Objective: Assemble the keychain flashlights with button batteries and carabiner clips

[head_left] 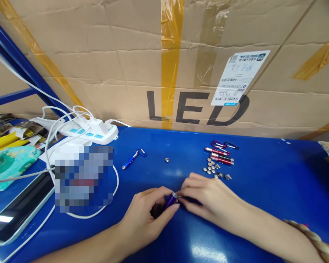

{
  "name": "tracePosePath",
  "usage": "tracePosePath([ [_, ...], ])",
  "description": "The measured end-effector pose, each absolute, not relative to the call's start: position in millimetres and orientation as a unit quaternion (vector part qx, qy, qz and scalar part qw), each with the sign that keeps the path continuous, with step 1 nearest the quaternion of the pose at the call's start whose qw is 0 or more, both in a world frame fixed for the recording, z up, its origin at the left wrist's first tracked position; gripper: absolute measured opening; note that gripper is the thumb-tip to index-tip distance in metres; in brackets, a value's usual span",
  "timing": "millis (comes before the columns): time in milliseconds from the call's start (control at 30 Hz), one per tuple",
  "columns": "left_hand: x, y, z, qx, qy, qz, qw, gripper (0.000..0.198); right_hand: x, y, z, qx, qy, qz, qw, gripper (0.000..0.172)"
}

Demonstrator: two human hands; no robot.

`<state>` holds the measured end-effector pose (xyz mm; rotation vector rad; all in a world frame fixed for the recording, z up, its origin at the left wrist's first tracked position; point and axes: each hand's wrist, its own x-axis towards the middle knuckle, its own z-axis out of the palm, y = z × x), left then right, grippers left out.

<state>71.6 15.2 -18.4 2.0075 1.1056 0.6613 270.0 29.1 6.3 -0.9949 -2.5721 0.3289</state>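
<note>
My left hand point(150, 210) is wrapped round a small purple flashlight tube point(170, 201), its silver end tilted up to the right. Against that end, my right hand point(203, 193) pinches something tiny, mostly hidden by the fingertips. Beyond the right hand lie several button cells point(210, 168) and a few small metal caps point(222, 176). Red and black flashlight tubes point(220, 159) rest just behind them, along with coloured carabiner clips point(220, 144). A single metal cap point(167, 160) sits alone in the middle. Farther left is a blue flashlight point(130, 160) with a blue clip attached.
A large cardboard box point(120, 73) marked LED stands along the back of the blue table point(263, 182). At left are a white power strip point(98, 133) with tangled cables, a phone point(22, 208), a green packet point(19, 160) and a blurred-out patch.
</note>
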Motion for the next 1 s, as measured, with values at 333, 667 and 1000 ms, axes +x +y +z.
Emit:
tracePosePath([
  [333, 71.0, 15.6, -11.2, 0.809, 0.381, 0.29, 0.341, 0.023, 262.3, 19.2, 20.4, -0.346, -0.816, 0.251, 0.39, 0.003],
  [667, 70.2, 15.5, -10.9, 0.81, 0.366, 0.313, 0.335, 0.024, 260.3, 16.9, 26.1, -0.352, -0.822, 0.188, 0.407, 0.008],
  [1000, 68.9, 15.6, -6.8, 0.806, 0.393, 0.303, 0.322, 0.019, 259.8, 15.6, 23.8, -0.353, -0.824, 0.261, 0.359, 0.017],
])
